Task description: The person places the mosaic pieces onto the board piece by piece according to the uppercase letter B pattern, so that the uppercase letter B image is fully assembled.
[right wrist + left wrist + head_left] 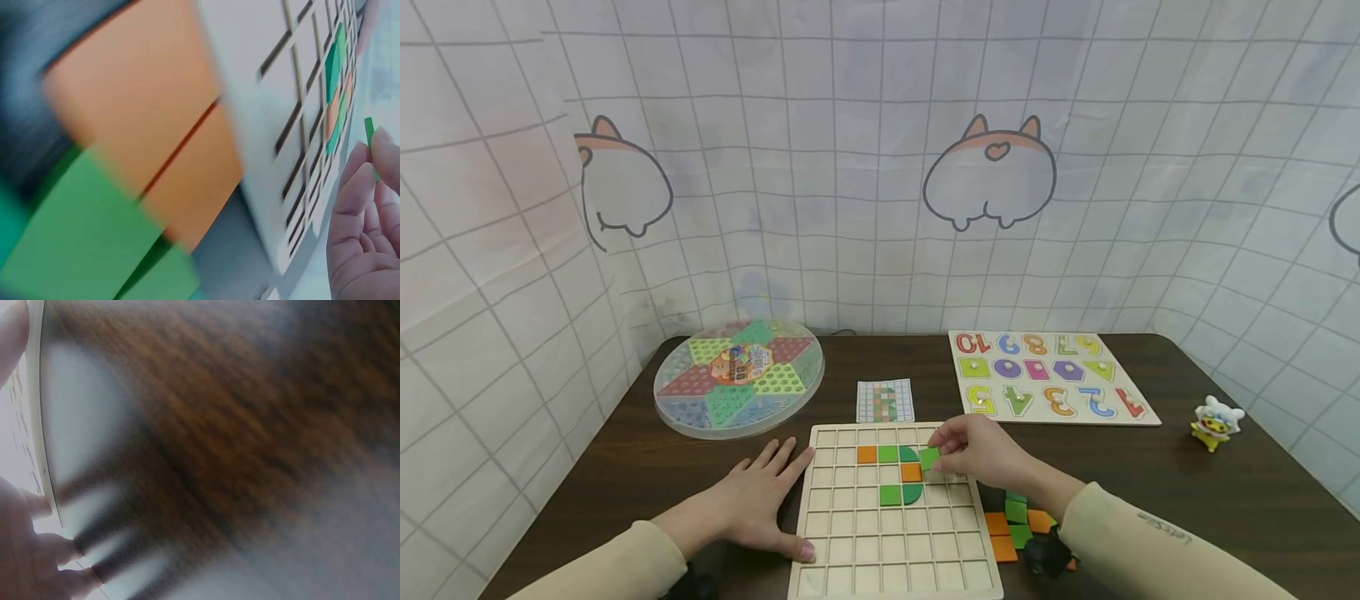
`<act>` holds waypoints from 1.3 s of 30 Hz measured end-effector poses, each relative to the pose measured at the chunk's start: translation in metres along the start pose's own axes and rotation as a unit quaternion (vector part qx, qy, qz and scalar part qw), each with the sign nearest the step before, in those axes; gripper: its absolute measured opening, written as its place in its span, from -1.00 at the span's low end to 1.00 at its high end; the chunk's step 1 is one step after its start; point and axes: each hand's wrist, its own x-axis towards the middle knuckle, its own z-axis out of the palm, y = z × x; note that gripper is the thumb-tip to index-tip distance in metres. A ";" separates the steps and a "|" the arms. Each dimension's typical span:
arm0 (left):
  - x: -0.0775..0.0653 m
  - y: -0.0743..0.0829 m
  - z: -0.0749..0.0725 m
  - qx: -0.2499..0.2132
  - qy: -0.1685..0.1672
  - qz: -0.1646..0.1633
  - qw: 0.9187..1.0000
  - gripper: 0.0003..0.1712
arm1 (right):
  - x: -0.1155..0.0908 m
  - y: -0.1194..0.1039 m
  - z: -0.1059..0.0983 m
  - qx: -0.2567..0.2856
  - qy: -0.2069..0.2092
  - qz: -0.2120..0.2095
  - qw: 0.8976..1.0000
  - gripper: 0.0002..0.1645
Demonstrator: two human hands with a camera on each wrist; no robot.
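Note:
A pale wooden grid board (865,550) lies on the dark table, with several orange, green and dark green tiles set in its upper cells. Between thumb and fingers my right hand (981,450) pinches a light green square tile (929,458) over the board's upper right part. The right wrist view shows this green tile (369,131) edge-on, raised off the board. Spread fingers of my left hand (756,500) rest at the board's left edge, thumb on its rim. The left wrist view is blurred and shows only part of that hand (37,556).
Loose orange and green tiles (997,535) lie right of the board, partly under the right forearm. Behind it sits a small printed pattern card (885,402). A round star-patterned game board (737,379), a number puzzle (1048,379) and a small figurine (1215,422) stand farther out.

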 end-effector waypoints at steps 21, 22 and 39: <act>0.001 -0.002 0.000 0.008 -0.001 0.005 1.000 0.44 | 0.036 -0.039 0.054 0.007 -0.043 0.029 0.999 -0.79; 0.001 -0.002 0.001 0.008 -0.001 0.004 1.000 0.44 | 0.037 -0.039 0.056 0.008 -0.045 0.031 0.998 -0.80; -0.001 0.000 0.001 0.010 0.005 0.005 1.000 0.45 | 0.041 -0.045 0.066 -0.137 -0.038 -0.055 0.988 -0.84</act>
